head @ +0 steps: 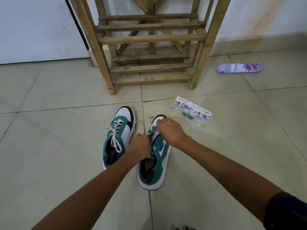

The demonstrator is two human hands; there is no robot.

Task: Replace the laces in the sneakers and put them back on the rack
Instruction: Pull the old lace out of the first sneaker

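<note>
On the tiled floor [49,146], seen from the head camera, two teal-and-white sneakers stand side by side with their toes toward a wooden rack [149,39]. Its slatted shelves hold nothing that shows. The left sneaker [118,136] carries a white lace through all its eyelets, its ends lying loose. The right sneaker [157,155] has lace only near the toe; the eyelets nearer the heel are bare.

Both hands work over that right sneaker. The left hand [139,145] has its fingers curled and pinches the white lace [147,133] just beside the tongue. The right hand [169,130] lies over the toe part with its fingers curled down on the lace there, though what exactly they hold is hidden under the hand.

Judging by this, the step in hand is threading or unthreading the lower eyelets of the right sneaker, so the task looks well short of done. To do it well, one hand should hold the shoe steady while the other draws the lace straight through each eyelet. Keeping the two ends even and untwisted stops the lace bunching at the tongue.

A clear plastic box [192,112] with a flowered label lies near the right sneaker, and a purple spray can [240,67] lies on its side well apart, near the wall.
</note>
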